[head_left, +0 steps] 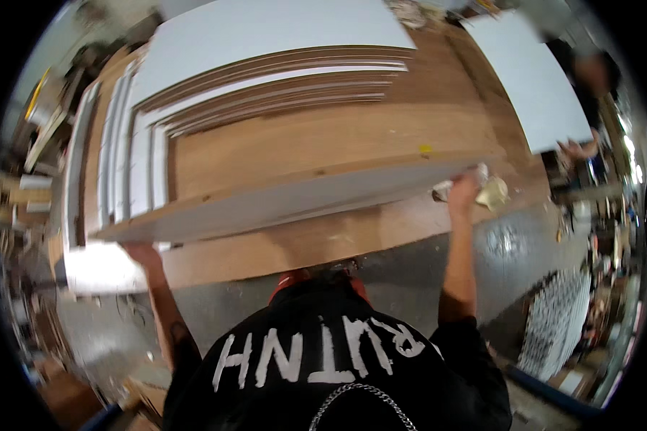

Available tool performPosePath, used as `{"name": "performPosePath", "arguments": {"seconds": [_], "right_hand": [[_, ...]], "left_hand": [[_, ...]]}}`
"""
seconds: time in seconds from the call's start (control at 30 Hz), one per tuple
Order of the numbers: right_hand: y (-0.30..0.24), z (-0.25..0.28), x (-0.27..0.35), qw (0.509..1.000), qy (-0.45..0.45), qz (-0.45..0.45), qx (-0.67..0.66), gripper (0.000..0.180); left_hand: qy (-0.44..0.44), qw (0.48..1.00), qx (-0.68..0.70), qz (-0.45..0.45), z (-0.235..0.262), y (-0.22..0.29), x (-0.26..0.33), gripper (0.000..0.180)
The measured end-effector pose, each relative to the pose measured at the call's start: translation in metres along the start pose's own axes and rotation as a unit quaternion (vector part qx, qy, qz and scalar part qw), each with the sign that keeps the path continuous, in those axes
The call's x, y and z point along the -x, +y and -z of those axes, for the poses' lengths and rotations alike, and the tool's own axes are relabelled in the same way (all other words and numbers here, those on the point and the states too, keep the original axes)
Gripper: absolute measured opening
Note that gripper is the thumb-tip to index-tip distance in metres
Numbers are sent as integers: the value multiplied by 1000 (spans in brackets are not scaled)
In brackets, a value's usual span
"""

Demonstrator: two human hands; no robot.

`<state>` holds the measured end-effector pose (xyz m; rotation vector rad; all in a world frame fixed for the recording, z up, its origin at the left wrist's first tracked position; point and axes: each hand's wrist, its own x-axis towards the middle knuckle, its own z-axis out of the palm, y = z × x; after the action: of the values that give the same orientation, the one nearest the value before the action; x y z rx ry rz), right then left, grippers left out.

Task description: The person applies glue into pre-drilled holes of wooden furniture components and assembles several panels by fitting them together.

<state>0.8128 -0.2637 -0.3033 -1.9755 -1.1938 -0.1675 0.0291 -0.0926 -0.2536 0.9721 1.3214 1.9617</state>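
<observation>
A long white panel [287, 200] with a wood-coloured edge stands tilted on its long side across the near part of the wooden worktable [323, 251]. My left hand [142, 254] grips its left end from below, the fingers partly hidden behind the board. At the other end my right hand [465, 188] is closed around the panel's edge, and something whitish shows beside its fingers. A crumpled pale yellow cloth [492, 194] lies on the table just right of that hand.
Stacked white boards [273, 36] fill the table's far side, and upright white strips [115, 144] line its left. A co-worker's hand [579, 149] holds another white panel [532, 79] at the right. Below right, a stack of pale slats [559, 320] rests on the floor.
</observation>
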Motion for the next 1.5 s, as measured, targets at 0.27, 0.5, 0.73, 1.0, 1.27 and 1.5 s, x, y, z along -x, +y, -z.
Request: {"name": "performPosePath", "arguments": {"seconds": [0.27, 0.5, 0.73, 1.0, 1.27, 1.5], "right_hand": [[-152, 9, -23, 880, -12, -168, -445, 40], [-148, 23, 1, 919, -51, -238, -311, 48], [56, 110, -44, 936, 181, -265, -143, 23], [221, 125, -103, 905, -264, -333, -7, 34], [180, 113, -113, 887, -212, -374, 166, 41], [180, 111, -100, 887, -193, -366, 205, 34]], "left_hand": [[-45, 997, -57, -12, 18, 40, 5, 61], [37, 997, -50, -49, -6, 95, -12, 63], [-43, 871, -424, -243, -16, 133, 12, 65], [-44, 887, -428, -169, -185, 160, 98, 63], [-171, 898, -386, -120, -343, 80, 164, 62], [-228, 898, -359, -110, -406, 68, 178, 61]]}}
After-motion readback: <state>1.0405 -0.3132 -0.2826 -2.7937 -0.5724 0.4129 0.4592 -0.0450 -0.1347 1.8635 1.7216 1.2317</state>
